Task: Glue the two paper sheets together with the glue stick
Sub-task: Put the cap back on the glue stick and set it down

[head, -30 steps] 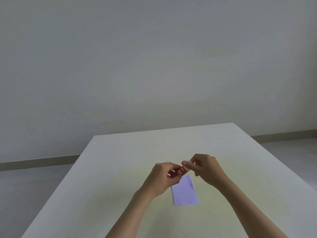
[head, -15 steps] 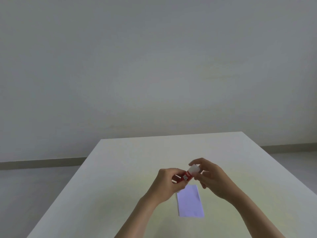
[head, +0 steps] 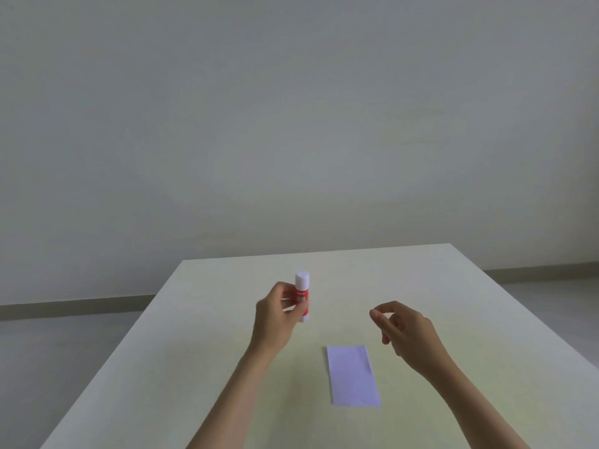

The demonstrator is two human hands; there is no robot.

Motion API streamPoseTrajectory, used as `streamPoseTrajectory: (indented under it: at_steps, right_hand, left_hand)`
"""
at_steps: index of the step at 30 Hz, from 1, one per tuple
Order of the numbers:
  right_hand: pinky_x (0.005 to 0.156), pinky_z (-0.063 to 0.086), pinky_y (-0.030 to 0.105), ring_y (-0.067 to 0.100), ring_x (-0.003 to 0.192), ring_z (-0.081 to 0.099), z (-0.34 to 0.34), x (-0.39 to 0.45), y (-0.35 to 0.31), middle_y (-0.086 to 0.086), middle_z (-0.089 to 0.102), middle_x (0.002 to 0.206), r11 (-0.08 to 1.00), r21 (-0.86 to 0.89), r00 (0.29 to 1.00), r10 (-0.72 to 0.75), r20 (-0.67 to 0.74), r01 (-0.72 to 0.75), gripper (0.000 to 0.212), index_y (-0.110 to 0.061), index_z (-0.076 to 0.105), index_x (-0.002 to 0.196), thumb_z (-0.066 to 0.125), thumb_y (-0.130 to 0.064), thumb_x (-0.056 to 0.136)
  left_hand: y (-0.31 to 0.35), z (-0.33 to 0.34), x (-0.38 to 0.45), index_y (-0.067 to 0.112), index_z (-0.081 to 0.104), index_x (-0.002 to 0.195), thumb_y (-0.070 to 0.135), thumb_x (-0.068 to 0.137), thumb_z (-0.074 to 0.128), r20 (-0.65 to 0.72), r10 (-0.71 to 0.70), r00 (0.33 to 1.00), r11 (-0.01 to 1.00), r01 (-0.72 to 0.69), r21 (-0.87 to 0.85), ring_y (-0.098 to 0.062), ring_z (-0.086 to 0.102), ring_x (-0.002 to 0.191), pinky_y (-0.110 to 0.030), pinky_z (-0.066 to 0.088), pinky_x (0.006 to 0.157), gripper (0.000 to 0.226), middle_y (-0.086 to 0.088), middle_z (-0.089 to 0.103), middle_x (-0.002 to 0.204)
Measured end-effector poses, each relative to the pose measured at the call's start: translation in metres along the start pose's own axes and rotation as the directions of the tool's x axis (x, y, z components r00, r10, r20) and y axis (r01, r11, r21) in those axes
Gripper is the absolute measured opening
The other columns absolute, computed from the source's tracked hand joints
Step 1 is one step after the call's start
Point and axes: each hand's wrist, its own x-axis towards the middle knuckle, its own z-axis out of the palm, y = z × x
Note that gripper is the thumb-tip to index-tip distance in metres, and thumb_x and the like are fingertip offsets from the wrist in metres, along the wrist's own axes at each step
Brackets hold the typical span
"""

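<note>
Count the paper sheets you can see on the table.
1 visible: a pale sheet lying flat on the table, near the front, between the two forearms. A second sheet may lie under it or be stuck to it; that cannot be told.

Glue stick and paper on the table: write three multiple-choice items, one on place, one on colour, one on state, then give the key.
1. Where does the paper sheet lie?
A. Under the left hand
B. On the table, between the two forearms
C. On the floor

2. What colour is the cap of the glue stick?
A. White
B. Black
C. Green

3. What is the right hand doing?
A. Pressing on the sheet
B. Pinching the cap
C. Hovering with nothing in its grip

Key: 1 B, the sheet lies flat on the table between the arms. 2 A, white cap above a red body. 3 C, only the left hand holds the upright stick.
</note>
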Motion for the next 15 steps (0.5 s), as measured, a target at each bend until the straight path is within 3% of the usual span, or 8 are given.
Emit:
streamPoseTrajectory:
  at_steps: [3, 9, 15]
  right_hand:
    - [0.051, 0.038, 0.022, 0.000, 0.037, 0.046, -0.002, 0.000, 0.007, 0.001, 0.063, 0.057, 1.000, -0.006, 1.000, 0.017, -0.009, -0.017, 0.016, -0.023, 0.064, 0.091, 0.056, -0.037, 0.091]
    - [0.050, 0.037, 0.021, -0.003, 0.039, 0.049, 0.001, -0.002, 0.013, 0.000, 0.061, 0.058, 0.999, -0.032, 1.000, 0.017, 0.012, -0.017, 0.012, -0.023, 0.064, 0.092, 0.055, -0.032, 0.092]
    - [0.051, 0.038, 0.021, -0.005, 0.041, 0.050, 0.002, -0.002, 0.016, 0.000, 0.061, 0.058, 0.999, -0.052, 1.000, 0.016, 0.023, -0.015, 0.012, -0.022, 0.064, 0.095, 0.055, -0.028, 0.093]
  left_hand:
    - [-0.016, -0.012, 0.012, 0.013, 0.064, 0.086, 0.008, 0.080, 0.066, -0.090, -0.051, 0.995, 0.995, 0.058, 0.081, 0.000, 0.067, 0.080, -0.003, 0.044, 0.066, 0.008, 0.002, 0.074, 0.079]
    - [-0.045, -0.023, 0.021, 0.012, 0.063, 0.086, 0.008, 0.084, 0.062, -0.106, -0.196, 0.975, 0.965, 0.211, 0.157, -0.023, 0.067, 0.082, -0.020, 0.043, 0.063, 0.005, -0.002, 0.072, 0.079]
    - [-0.057, -0.024, 0.019, 0.013, 0.060, 0.078, 0.009, 0.085, 0.058, -0.103, -0.222, 0.970, 0.948, 0.240, 0.211, -0.021, 0.064, 0.073, -0.019, 0.040, 0.058, 0.008, 0.007, 0.068, 0.065]
